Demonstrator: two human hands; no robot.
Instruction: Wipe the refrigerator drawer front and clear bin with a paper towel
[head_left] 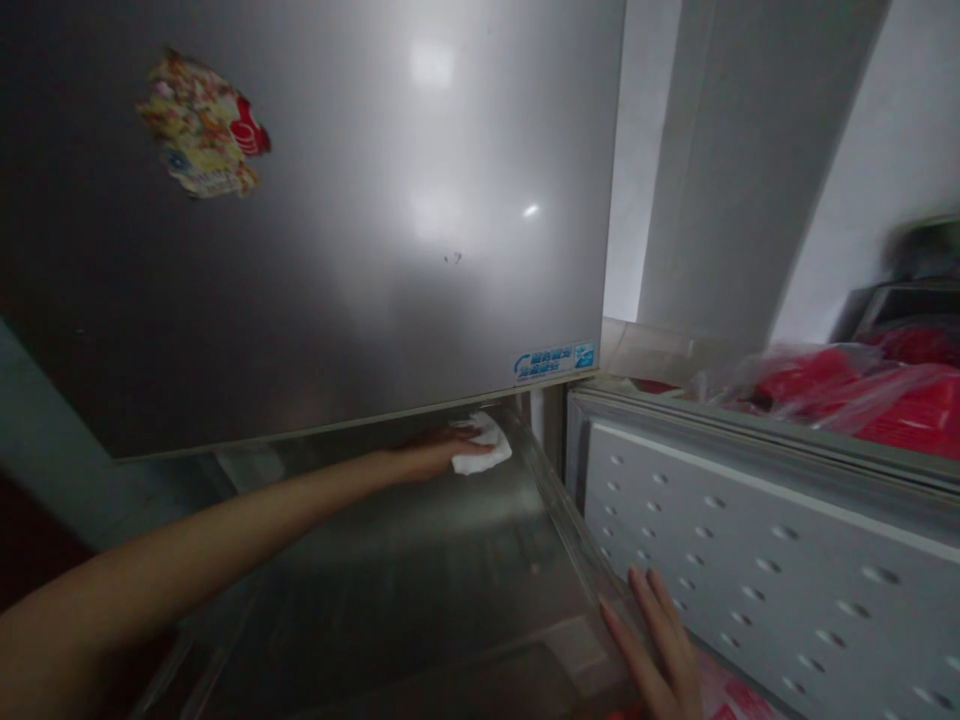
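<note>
My left hand reaches in from the left, pressing a white cloth or tissue against the far end of a clear plastic drawer. That far end lies just under the bottom edge of a silver refrigerator door. At the lower right, my right hand grips the drawer's right rim, with fingers on both sides of it. Its palm is partly cut off by the frame's bottom edge. The drawer's near end is dim and blurred.
On the right stands an open door with a dimpled inner panel. Red items in clear plastic bags rest beyond its top edge. A torn food sticker is on the silver door. Pink-and-white packaging lies below the drawer's right side.
</note>
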